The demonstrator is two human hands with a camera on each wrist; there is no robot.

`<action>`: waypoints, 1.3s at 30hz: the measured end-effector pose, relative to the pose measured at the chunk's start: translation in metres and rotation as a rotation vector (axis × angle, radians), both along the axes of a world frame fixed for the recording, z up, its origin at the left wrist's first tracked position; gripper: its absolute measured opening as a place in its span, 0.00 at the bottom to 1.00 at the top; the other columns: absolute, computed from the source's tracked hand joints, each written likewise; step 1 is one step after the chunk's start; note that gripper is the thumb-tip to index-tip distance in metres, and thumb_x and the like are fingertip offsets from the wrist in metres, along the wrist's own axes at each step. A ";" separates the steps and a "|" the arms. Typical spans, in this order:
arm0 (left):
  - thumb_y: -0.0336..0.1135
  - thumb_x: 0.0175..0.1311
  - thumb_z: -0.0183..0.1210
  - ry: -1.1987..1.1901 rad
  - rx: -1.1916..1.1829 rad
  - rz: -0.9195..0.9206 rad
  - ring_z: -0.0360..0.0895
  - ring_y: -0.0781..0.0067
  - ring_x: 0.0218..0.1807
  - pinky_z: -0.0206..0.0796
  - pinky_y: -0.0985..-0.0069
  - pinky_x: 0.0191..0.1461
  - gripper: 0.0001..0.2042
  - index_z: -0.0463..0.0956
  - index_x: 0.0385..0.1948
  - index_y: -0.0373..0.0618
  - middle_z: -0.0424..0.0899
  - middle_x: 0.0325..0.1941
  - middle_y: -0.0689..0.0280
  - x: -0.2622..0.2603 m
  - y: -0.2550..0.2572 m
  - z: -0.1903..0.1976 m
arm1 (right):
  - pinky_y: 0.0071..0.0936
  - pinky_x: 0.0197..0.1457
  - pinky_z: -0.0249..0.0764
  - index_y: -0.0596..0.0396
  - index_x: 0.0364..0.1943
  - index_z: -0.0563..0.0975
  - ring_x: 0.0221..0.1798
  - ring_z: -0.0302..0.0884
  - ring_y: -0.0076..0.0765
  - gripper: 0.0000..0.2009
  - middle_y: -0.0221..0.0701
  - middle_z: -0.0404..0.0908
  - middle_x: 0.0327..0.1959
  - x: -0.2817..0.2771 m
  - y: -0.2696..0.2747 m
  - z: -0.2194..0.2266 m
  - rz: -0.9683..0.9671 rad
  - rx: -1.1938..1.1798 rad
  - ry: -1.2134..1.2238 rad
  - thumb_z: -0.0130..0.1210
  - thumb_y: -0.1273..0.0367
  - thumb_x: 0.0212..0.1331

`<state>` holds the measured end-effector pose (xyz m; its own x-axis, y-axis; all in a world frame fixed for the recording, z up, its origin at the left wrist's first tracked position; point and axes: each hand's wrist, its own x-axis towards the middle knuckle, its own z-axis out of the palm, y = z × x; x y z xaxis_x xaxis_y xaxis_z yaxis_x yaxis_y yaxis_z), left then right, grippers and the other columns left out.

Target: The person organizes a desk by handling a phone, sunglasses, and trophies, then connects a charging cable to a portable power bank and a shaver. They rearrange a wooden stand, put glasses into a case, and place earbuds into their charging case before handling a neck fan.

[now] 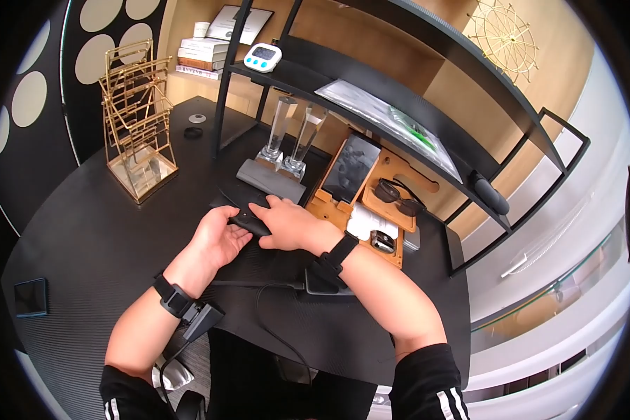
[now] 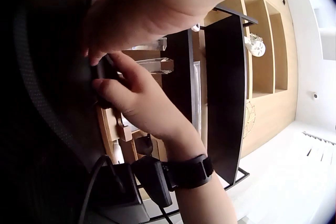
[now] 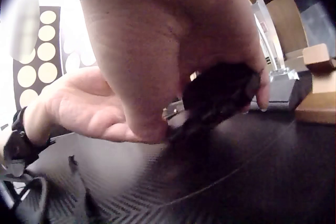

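Observation:
A small black object [image 1: 250, 224] lies between both hands above the dark table. My left hand [image 1: 217, 241], palm turned up, holds its near left end between thumb and fingers. From the other side my right hand [image 1: 294, 225] grips it, thumb near the body and fingers across the far side. In the right wrist view the dark object [image 3: 223, 90] hangs under the right hand [image 3: 157, 40], with the left hand [image 3: 89, 108] beside it. The left wrist view shows the right thumb and forefinger on it; its exact shape is too dark to tell.
Just beyond the hands lies a grey case [image 1: 269, 180], with clear trophies behind it. A wooden organizer [image 1: 322, 208] holding a phone, sunglasses and watch stands to the right under a black shelf [image 1: 399, 105]. At left are a gold wheel model [image 1: 138, 119] and a phone [image 1: 31, 297]. Cables cross the near table.

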<state>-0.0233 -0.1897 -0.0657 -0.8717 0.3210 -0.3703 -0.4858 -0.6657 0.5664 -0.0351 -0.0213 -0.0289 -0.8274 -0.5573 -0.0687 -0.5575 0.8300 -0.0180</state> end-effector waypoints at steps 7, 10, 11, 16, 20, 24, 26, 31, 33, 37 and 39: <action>0.35 0.58 0.55 -0.075 -0.168 0.057 0.62 0.55 0.60 0.58 0.57 0.66 0.14 0.65 0.42 0.39 0.62 0.55 0.51 -0.001 -0.002 0.013 | 0.37 0.60 0.69 0.49 0.64 0.66 0.56 0.69 0.52 0.35 0.44 0.72 0.53 -0.007 -0.006 0.006 -0.004 0.111 0.003 0.64 0.67 0.46; 0.36 0.58 0.54 -0.030 -0.206 0.003 0.63 0.56 0.60 0.58 0.55 0.66 0.16 0.65 0.44 0.39 0.62 0.55 0.52 -0.002 -0.003 0.013 | 0.38 0.59 0.69 0.47 0.64 0.66 0.57 0.69 0.51 0.35 0.43 0.71 0.52 -0.010 -0.011 -0.001 -0.046 0.128 0.065 0.65 0.66 0.48; 0.36 0.58 0.54 -0.032 -0.208 0.004 0.63 0.56 0.60 0.58 0.55 0.66 0.16 0.65 0.44 0.39 0.62 0.55 0.52 -0.005 -0.005 0.010 | 0.38 0.59 0.69 0.47 0.64 0.66 0.57 0.69 0.51 0.35 0.43 0.71 0.52 -0.012 -0.011 -0.002 -0.045 0.127 0.064 0.65 0.66 0.48; 0.39 0.60 0.53 0.012 -0.095 -0.120 0.70 0.60 0.53 0.63 0.59 0.61 0.16 0.65 0.46 0.40 0.70 0.49 0.58 -0.020 -0.015 -0.008 | 0.38 0.58 0.70 0.42 0.64 0.66 0.57 0.68 0.50 0.34 0.43 0.70 0.52 -0.020 -0.010 -0.003 -0.103 0.137 0.079 0.65 0.66 0.49; 0.39 0.60 0.53 0.050 -0.064 -0.168 0.71 0.60 0.51 0.64 0.61 0.59 0.16 0.66 0.45 0.41 0.72 0.46 0.60 -0.024 -0.016 -0.009 | 0.38 0.57 0.71 0.42 0.63 0.67 0.56 0.69 0.49 0.33 0.42 0.71 0.51 -0.022 -0.006 0.001 -0.104 0.104 0.082 0.65 0.66 0.48; 0.39 0.61 0.52 0.049 -0.090 -0.173 0.71 0.59 0.52 0.64 0.62 0.60 0.15 0.66 0.44 0.40 0.72 0.46 0.57 -0.023 -0.017 -0.004 | 0.38 0.55 0.72 0.45 0.61 0.68 0.55 0.71 0.47 0.34 0.40 0.72 0.50 -0.021 -0.002 0.008 -0.064 0.072 0.095 0.67 0.65 0.45; 0.39 0.61 0.52 0.026 -0.101 -0.148 0.71 0.58 0.53 0.63 0.61 0.61 0.15 0.66 0.44 0.40 0.72 0.47 0.56 -0.023 -0.016 -0.004 | 0.38 0.56 0.71 0.45 0.62 0.68 0.54 0.72 0.47 0.35 0.40 0.73 0.49 -0.019 0.001 0.011 -0.059 0.054 0.108 0.68 0.63 0.44; 0.38 0.62 0.52 0.016 -0.115 -0.143 0.68 0.57 0.56 0.63 0.59 0.62 0.14 0.65 0.46 0.42 0.69 0.52 0.53 -0.022 -0.014 -0.005 | 0.37 0.55 0.72 0.48 0.61 0.68 0.55 0.72 0.47 0.34 0.40 0.73 0.50 -0.010 0.008 0.025 -0.051 -0.004 0.134 0.66 0.61 0.46; 0.38 0.62 0.52 0.006 -0.169 -0.090 0.68 0.58 0.57 0.62 0.59 0.62 0.15 0.65 0.47 0.44 0.68 0.53 0.54 -0.017 -0.012 0.000 | 0.38 0.55 0.71 0.49 0.61 0.68 0.55 0.72 0.47 0.33 0.40 0.73 0.51 0.003 0.016 0.035 -0.027 -0.100 0.177 0.66 0.60 0.48; 0.36 0.62 0.52 0.192 -0.337 0.120 0.66 0.62 0.58 0.60 0.61 0.61 0.18 0.64 0.54 0.47 0.67 0.55 0.58 -0.003 -0.008 0.019 | 0.38 0.57 0.70 0.53 0.60 0.68 0.56 0.71 0.48 0.32 0.40 0.72 0.52 0.051 0.044 0.057 0.014 -0.419 0.246 0.64 0.58 0.50; 0.36 0.61 0.53 0.267 -0.381 0.106 0.66 0.65 0.58 0.59 0.64 0.60 0.20 0.63 0.56 0.49 0.68 0.54 0.62 0.001 -0.007 0.022 | 0.36 0.59 0.68 0.55 0.60 0.68 0.57 0.70 0.49 0.33 0.41 0.72 0.54 0.085 0.060 0.069 -0.045 -0.467 0.178 0.65 0.57 0.50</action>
<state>-0.0222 -0.1969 -0.0440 -0.9729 0.1102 -0.2034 -0.2311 -0.4240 0.8757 0.0501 0.0390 0.0406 -0.8275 -0.4585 0.3242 -0.5497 0.7794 -0.3007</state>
